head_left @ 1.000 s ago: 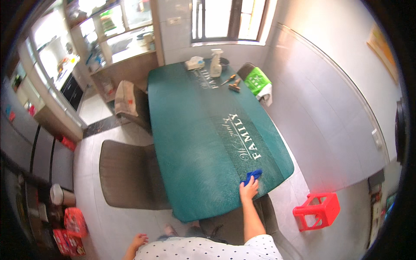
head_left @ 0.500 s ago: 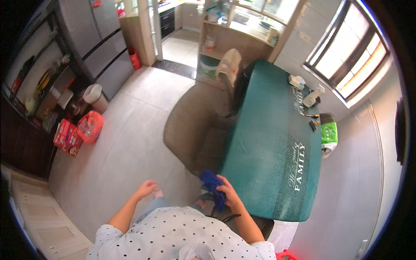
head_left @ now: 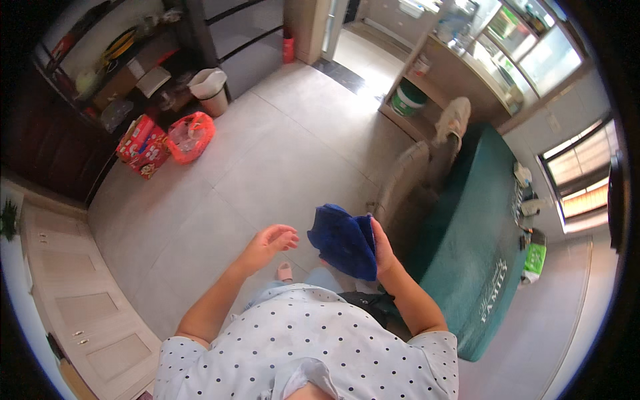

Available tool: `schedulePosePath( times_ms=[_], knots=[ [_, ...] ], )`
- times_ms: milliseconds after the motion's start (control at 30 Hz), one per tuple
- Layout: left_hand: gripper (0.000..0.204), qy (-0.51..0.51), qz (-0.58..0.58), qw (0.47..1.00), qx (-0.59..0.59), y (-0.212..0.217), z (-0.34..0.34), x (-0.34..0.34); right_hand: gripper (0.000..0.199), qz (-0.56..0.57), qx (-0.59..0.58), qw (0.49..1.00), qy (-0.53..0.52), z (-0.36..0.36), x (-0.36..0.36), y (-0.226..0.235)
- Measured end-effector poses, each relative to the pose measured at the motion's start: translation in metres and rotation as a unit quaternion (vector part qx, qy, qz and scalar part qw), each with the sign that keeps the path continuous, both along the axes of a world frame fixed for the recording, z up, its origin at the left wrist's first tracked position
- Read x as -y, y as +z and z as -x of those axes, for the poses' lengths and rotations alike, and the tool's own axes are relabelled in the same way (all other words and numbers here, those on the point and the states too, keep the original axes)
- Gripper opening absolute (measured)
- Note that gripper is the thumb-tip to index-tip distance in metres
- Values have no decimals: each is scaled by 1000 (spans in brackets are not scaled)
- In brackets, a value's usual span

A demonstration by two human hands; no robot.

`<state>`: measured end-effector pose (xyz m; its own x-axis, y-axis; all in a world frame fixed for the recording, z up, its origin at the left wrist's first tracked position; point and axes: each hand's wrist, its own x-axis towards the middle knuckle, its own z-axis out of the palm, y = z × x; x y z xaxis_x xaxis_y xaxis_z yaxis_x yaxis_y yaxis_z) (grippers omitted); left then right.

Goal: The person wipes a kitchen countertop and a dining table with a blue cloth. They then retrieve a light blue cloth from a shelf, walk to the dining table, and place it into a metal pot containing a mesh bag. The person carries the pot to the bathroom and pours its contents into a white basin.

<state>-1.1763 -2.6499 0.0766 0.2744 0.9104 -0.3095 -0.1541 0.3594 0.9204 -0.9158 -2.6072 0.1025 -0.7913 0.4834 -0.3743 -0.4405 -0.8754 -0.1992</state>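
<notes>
A dark blue cloth (head_left: 343,243) hangs from my right hand (head_left: 383,248), which grips its right edge with the thumb side showing. The rest of that hand's fingers are hidden behind the fabric. Just left of the cloth, my left hand (head_left: 268,247) is held in the air with its fingers loosely bent and apart, touching nothing. Both hands are in front of my body, above the tiled floor (head_left: 247,173). To the right of the cloth stands a brown chair (head_left: 403,190), tucked against a table with a green cover (head_left: 460,260).
Near the left wall stand a red box (head_left: 143,150), a red bag-lined bin (head_left: 191,137) and a pale waste bin (head_left: 211,93). Low cabinets (head_left: 80,300) line the left side. A beige cloth (head_left: 453,120) lies over a chair back. A green and white packet (head_left: 534,257) sits by the table's far edge.
My view has turned left, away from the table. My right hand has brought the blue cloth up in front of me, where it hangs more spread out. My left hand has risen towards it.
</notes>
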Motion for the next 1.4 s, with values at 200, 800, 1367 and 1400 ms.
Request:
schedulePosePath(
  times_ms=[200,800,1367,1400],
  knots=[
    [47,88,-52,995,-10,3,29,-75,77,-86,84,988,99,60,-86,13],
    [36,230,143,927,260,98,90,-398,64,-123,-39,966,224,138,-447,-34],
    [38,85,58,976,193,96,39,-768,24,-25,313,947,65,111,-769,-57],
    [38,80,56,975,198,96,33,-792,22,-1,288,957,28,94,-790,-65]
  ],
)
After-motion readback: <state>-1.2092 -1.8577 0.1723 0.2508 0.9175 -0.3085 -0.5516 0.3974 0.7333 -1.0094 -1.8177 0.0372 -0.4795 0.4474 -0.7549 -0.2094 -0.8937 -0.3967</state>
